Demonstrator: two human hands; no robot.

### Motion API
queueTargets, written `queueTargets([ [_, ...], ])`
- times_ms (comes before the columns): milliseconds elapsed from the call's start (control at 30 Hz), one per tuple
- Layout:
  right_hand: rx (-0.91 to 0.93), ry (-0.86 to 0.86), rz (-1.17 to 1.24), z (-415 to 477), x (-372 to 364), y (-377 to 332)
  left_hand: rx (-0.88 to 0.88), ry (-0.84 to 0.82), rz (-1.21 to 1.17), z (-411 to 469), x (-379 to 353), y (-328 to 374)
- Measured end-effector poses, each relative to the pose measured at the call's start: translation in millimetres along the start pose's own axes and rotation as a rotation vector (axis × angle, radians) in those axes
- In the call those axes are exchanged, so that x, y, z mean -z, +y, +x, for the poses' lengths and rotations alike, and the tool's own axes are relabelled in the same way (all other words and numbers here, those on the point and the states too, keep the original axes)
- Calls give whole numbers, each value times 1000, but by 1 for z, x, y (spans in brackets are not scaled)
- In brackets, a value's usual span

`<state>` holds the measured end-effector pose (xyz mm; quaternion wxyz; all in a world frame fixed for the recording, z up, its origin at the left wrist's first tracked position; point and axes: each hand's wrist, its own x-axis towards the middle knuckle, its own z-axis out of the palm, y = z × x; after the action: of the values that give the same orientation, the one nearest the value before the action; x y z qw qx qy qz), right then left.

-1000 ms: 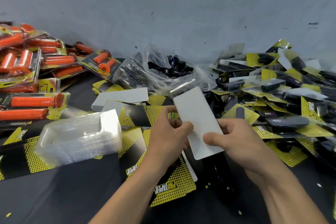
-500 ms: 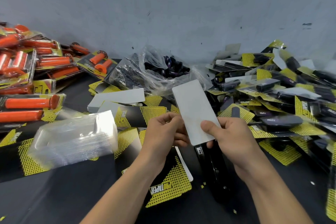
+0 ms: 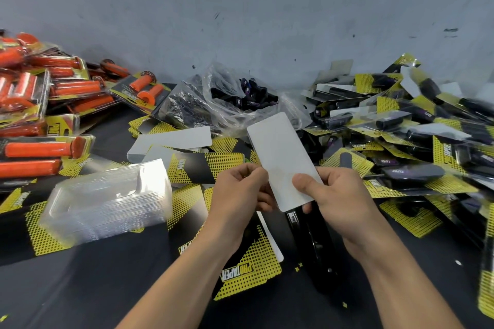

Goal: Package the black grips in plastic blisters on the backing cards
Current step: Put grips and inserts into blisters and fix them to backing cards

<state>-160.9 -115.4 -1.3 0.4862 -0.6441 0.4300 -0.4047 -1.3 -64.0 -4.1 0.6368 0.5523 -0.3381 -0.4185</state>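
Observation:
I hold a backing card (image 3: 282, 157) upright at the centre, its blank white side facing me. My right hand (image 3: 336, 195) pinches its lower right edge with the thumb on the face. My left hand (image 3: 238, 195) holds its lower left edge with curled fingers. Below the hands a long black packaged item (image 3: 318, 248) lies on the table. A stack of clear plastic blisters (image 3: 107, 200) sits to the left. Loose black grips (image 3: 248, 96) fill a clear bag at the back. More yellow-and-black cards (image 3: 248, 270) lie under my left forearm.
Finished orange grip packs (image 3: 42, 104) pile up at the far left. Finished black grip packs (image 3: 406, 128) heap at the right. A stack of white-side-up cards (image 3: 171, 141) lies behind the blisters. A grey wall (image 3: 240, 8) closes the back.
The card has tilted a little more upright and shifted slightly right between my hands. Both hands have slid lower along its bottom edge.

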Motion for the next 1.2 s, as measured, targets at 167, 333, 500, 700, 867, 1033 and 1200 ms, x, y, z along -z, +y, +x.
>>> queueTargets([
  [167, -79, -75, 167, -2, 4, -4, 14, -105, -127, 0, 3, 4],
  [333, -143, -122, 296, -3, 7, -5, 21, -210, -222, -2, 4, 9],
  [500, -59, -16, 151, 1, 1, 0, -33, -32, -18, 0, 3, 1],
  [700, 40, -31, 50, 0, 0, 1, -35, 39, 85, 2, 3, -3],
  [867, 63, 66, -11, -2, -4, 2, -49, -59, 63, 2, 2, -10],
  [1033, 197, 222, -238, -5, -17, 1, -130, -148, 245, 1, -6, -23],
  [1200, 234, 304, -349, -6, -19, 0, -123, -131, 205, -1, -8, -22],
])
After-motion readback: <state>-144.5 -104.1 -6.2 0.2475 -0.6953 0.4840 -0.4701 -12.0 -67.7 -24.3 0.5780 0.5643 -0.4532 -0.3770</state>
